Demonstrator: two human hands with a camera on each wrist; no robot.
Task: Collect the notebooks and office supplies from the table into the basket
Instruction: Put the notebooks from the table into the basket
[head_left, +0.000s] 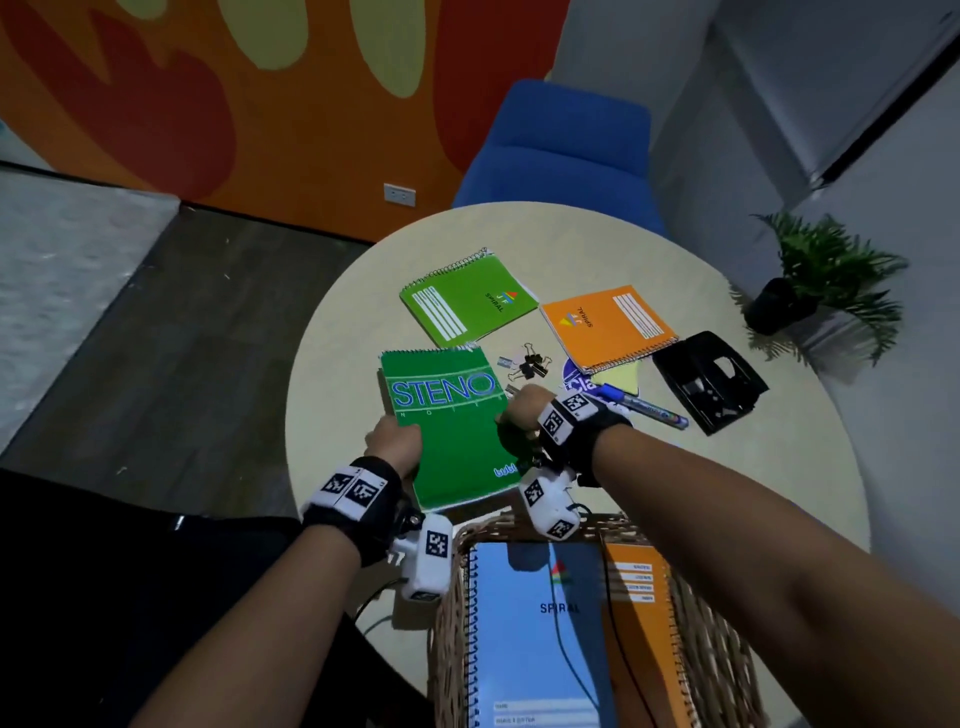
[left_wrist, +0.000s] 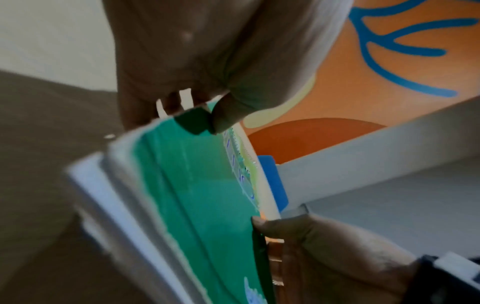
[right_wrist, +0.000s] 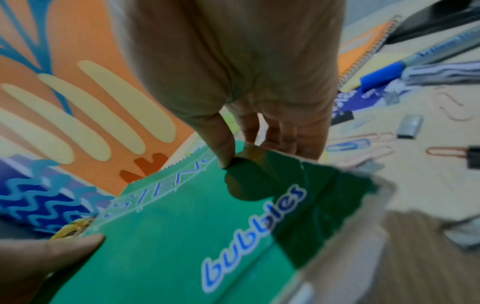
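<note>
Both hands hold a dark green steno notebook (head_left: 447, 421) lifted and tilted above the round table (head_left: 675, 467). My left hand (head_left: 395, 441) pinches its left edge, thumb on the cover (left_wrist: 197, 185). My right hand (head_left: 519, 410) pinches the right edge, thumb on the cover (right_wrist: 207, 236) and fingers beneath. Just in front of me, the wicker basket (head_left: 447, 597) holds a blue spiral notebook (head_left: 535, 634) and an orange one (head_left: 644, 613). A light green notebook (head_left: 467, 301), an orange notebook (head_left: 608, 327), binder clips (head_left: 530, 361) and a blue marker (head_left: 649, 408) lie on the table.
A black hole punch (head_left: 709, 379) sits at the table's right side. Yellow sticky notes (head_left: 621, 376) and a round blue sticker (head_left: 576, 382) lie under the orange notebook's corner. Paper clips (right_wrist: 358, 144) are scattered nearby. A blue chair (head_left: 561, 145) stands behind; a potted plant (head_left: 821, 280) stands on the right.
</note>
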